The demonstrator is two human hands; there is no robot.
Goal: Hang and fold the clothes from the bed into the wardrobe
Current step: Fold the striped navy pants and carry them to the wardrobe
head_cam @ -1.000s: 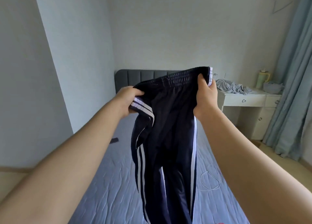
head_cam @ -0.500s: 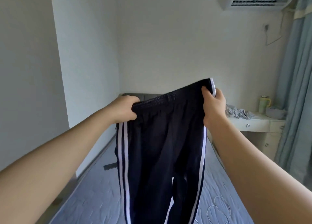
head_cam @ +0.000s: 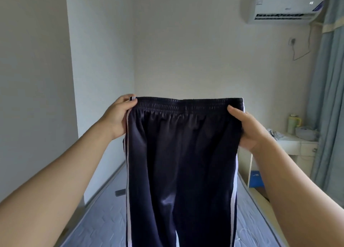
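A bed with a blue-grey quilted cover runs away from the viewer along the left wall, and above it hang the dark navy trousers, held up in the air with the elastic waistband stretched level and the legs dropping straight down out of view (white stripes run down both outer seams). A pale blue curtain fills the right edge, with a white air conditioner mounted high on the wall beside it. Below stands a white bench carrying a crumpled grey cloth and a pale green flask. The left hand grips the waistband's left corner, fingers curled round the fabric; the right hand clasps the right corner, thumb laid across the front. A small dark object lies on the bed near the wall.
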